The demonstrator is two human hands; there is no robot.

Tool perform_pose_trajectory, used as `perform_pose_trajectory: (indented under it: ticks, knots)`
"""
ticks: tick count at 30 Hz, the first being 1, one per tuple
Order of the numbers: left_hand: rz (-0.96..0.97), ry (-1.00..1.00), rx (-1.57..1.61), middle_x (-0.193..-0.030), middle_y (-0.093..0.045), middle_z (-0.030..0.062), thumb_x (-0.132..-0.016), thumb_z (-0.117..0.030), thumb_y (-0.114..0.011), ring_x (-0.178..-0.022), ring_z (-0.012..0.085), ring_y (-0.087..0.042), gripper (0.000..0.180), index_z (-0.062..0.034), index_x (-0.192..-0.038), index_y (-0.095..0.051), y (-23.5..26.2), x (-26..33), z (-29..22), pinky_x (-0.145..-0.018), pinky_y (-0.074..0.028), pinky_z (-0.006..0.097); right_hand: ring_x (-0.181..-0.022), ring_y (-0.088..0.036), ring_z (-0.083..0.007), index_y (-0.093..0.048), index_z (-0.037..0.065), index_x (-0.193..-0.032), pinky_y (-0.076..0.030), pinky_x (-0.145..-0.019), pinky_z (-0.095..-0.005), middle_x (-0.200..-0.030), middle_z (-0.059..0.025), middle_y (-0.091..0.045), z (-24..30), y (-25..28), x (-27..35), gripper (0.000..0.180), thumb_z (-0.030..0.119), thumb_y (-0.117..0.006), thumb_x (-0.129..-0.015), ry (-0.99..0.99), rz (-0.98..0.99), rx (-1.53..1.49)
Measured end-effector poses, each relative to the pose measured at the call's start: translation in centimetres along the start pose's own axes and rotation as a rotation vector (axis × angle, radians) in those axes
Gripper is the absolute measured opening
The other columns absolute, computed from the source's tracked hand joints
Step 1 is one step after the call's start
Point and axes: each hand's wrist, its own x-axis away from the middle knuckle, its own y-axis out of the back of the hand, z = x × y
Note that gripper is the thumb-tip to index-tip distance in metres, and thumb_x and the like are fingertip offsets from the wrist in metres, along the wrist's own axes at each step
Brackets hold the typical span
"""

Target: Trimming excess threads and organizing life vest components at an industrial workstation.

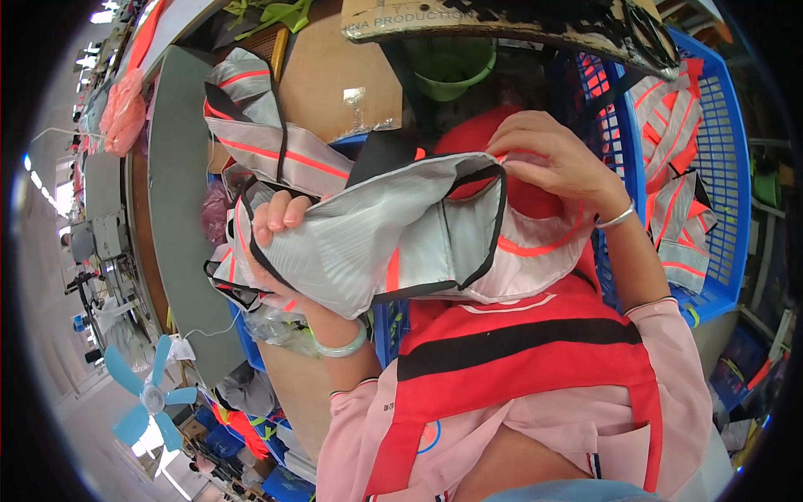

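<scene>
A silver-grey sewn fabric piece [360, 234] with neon coral stripes and black binding is stretched across my lap; it looks like part of a safety vest. My left hand [283, 219] grips its left end, fingertips curled over the near face and the rest of the hand behind it. At the upper right corner, my right hand [552, 159] pinches the bound edge between thumb and fingers. An open fold or pocket shows beneath that corner. More striped grey fabric [309, 155] with a black strap lies beyond my left hand.
To the right stands a blue plastic basket [732, 176] holding striped fabric pieces [673, 142]. A green bucket [452, 71] sits below the dark board edge [510, 29] at the top. A grey table panel [188, 209] and a blue fan [153, 397] are on the left.
</scene>
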Motion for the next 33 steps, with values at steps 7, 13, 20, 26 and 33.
perform_pose_trajectory:
  ticks: [7,13,20,26,33]
  knots:
    - [-0.108,-0.022,-0.205,-0.097,-0.051,0.0027,-0.091,-0.027,-0.045,-0.106,0.0211,-0.05,0.015,-0.0152,-0.083,-0.048,0.8,-0.3,-1.7,-0.108,-0.029,0.053,-0.09,-0.058,-0.0254,-0.066,0.008,-0.092,-0.044,-0.082,-0.0359,-0.089,-0.0059,-0.063,0.4,-1.8,-0.6,0.012,0.011,-0.066,-0.08,0.068,-0.019,0.093]
    - [-0.331,0.02,-0.519,-0.129,-0.055,0.0096,-0.084,-0.029,-0.052,-0.128,0.0297,-0.044,0.017,-0.0133,-0.09,-0.058,-0.2,0.3,-2.2,-0.108,-0.029,0.056,-0.071,-0.059,-0.0263,-0.065,0.008,-0.093,-0.047,-0.064,-0.0346,-0.082,-0.0072,-0.062,1.8,-0.3,-0.2,0.017,0.006,-0.067,-0.076,0.14,-0.275,0.183]
    - [-0.489,0.599,-1.638,-0.088,-0.069,0.0142,-0.101,-0.023,-0.043,-0.076,0.0196,-0.067,0.035,0.0053,-0.104,-0.063,-0.8,4.8,-5.9,-0.072,-0.054,0.03,-0.071,-0.058,-0.026,-0.064,0.007,-0.09,-0.046,-0.063,-0.0345,-0.079,-0.0069,-0.059,2.5,0.6,0.9,0.015,0.007,-0.066,-0.075,0.035,-0.327,0.445]
    - [0.218,0.388,-1.53,-0.12,-0.06,0.0195,-0.099,-0.025,-0.045,-0.11,0.0282,-0.057,0.04,0.006,-0.123,-0.054,-2.5,2.8,7.4,-0.098,-0.041,0.035,-0.069,-0.053,-0.0211,-0.063,0.009,-0.082,-0.043,-0.061,-0.0335,-0.077,-0.0037,-0.053,4.6,-1.2,1.7,0.012,0.014,-0.063,-0.072,0.147,-0.311,0.52]
    - [-0.506,0.65,-0.58,-0.108,-0.058,0.003,-0.096,-0.024,-0.057,-0.092,0.0101,-0.056,0.033,-0.0034,-0.121,-0.051,1.5,3.0,15.2,-0.075,-0.047,0.025,-0.076,-0.055,-0.0234,-0.064,0.008,-0.086,-0.044,-0.068,-0.0358,-0.081,-0.0059,-0.056,6.3,-4.3,4.1,0.013,0.016,-0.063,-0.076,0.074,-0.142,0.348]
